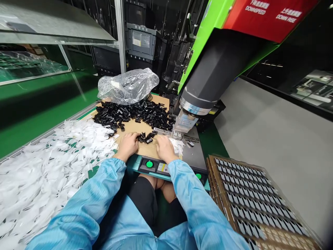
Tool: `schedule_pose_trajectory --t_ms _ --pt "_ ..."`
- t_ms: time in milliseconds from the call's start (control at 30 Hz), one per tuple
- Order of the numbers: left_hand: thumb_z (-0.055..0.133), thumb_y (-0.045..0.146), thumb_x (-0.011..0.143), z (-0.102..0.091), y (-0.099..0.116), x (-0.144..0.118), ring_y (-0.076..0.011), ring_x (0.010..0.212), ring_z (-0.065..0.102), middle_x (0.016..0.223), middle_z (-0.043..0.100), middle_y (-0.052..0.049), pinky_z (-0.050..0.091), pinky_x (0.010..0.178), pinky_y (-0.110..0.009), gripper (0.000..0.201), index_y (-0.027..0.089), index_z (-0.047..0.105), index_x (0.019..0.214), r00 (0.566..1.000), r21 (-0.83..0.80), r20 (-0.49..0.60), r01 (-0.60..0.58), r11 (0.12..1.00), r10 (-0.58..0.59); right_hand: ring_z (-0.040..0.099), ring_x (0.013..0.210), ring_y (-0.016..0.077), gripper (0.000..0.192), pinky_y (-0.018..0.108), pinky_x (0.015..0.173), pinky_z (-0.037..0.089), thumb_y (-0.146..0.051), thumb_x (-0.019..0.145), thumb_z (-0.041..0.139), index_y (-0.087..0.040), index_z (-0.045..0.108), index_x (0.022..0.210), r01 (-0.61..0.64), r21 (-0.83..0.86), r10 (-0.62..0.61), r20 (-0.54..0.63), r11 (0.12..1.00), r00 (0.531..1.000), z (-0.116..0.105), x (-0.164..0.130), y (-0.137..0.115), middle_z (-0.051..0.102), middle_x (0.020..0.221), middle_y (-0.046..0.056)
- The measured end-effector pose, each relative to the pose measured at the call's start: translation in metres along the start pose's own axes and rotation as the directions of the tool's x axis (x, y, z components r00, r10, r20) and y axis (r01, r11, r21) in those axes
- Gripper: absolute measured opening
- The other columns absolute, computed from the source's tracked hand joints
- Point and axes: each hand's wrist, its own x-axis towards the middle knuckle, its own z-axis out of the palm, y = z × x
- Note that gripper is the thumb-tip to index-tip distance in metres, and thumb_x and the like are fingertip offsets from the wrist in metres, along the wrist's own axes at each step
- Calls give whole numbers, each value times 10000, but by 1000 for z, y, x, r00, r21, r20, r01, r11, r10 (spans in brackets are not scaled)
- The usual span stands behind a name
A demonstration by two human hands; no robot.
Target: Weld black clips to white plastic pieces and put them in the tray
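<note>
My left hand (128,145) rests over the tan board, fingers curled together, their tips against a small cluster of black plastic parts (146,137). On the other side of that cluster is my right hand (164,147), its fingers bent inward next to the parts. What either hand pinches, if anything, is hidden by the fingers. Behind the hands lies a large heap of the same black plastic parts (130,113). White film pieces (177,146) lie just right of my right hand, in front of the metal fixture (177,134).
A green press with a black head (208,74) overhangs the fixture. Many white film pieces (52,166) cover the left side. A clear plastic bag (128,86) sits behind the heap. Green buttons (149,164) line the front edge. Stacked trays of parts (249,194) stand right.
</note>
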Motion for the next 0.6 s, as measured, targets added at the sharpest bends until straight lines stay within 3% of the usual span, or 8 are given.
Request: schedule_pose_trajectory --t_ms 200,467,600 --pt "507 223 998 1 -3 6 -322 1134 707 1198 785 -123 543 1012 -462 330 223 717 1253 999 -23 -38 18 1000 -19 538 1179 258 239 377 1017 428 -188 996 579 -226 632 1226 -44 -48 46 56 998 997 23 21 -21 698 1214 72" --pt "498 244 1014 -8 0 7 -290 1123 732 1211 790 -86 571 973 -418 292 234 717 1207 953 -224 -190 193 955 -237 560 1110 288 196 401 945 407 -255 1054 492 -222 630 1189 -218 -135 216 -24 967 976 23 12 -17 702 1166 100" --pt "516 205 985 -16 10 9 -255 1115 734 1192 798 -59 569 1005 -383 273 237 740 1138 975 -269 -180 76 960 -128 552 1135 288 247 398 953 409 -264 1057 496 -218 622 1264 -202 -146 200 -32 968 979 20 5 -15 691 1200 109"
